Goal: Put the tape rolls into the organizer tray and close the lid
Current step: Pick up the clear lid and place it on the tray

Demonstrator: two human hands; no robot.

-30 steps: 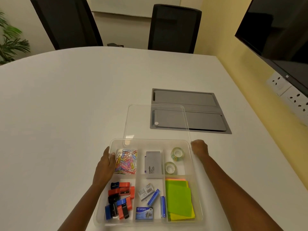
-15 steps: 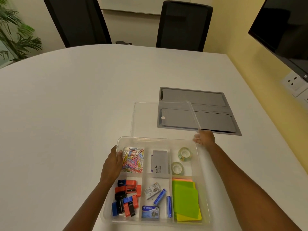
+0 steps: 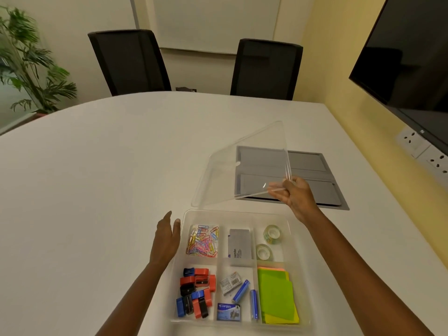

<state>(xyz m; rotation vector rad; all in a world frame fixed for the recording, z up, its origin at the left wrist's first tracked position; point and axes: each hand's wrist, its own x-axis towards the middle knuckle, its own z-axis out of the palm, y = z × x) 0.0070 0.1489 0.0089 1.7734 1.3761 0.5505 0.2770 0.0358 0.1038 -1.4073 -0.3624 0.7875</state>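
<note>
The clear organizer tray (image 3: 238, 212) sits on the white table in front of me. Two clear tape rolls (image 3: 272, 235) (image 3: 264, 251) lie in its far right compartment. My right hand (image 3: 294, 195) pinches the near right corner of the transparent lid (image 3: 244, 166), which is tilted up off the table behind the tray. My left hand (image 3: 166, 235) is open beside the tray's left wall, fingers apart, just off the rim.
Other compartments hold coloured paper clips (image 3: 203, 241), a grey box (image 3: 239, 243), sharpeners (image 3: 196, 292), staple boxes (image 3: 229, 311) and sticky notes (image 3: 277, 295). A grey cable hatch (image 3: 312, 175) is set in the table behind the lid. Two black chairs stand at the far edge.
My right hand has gripped the lid's corner and lifted it off the table, tilting it up. My left hand has come off the tray's rim and opened.
</note>
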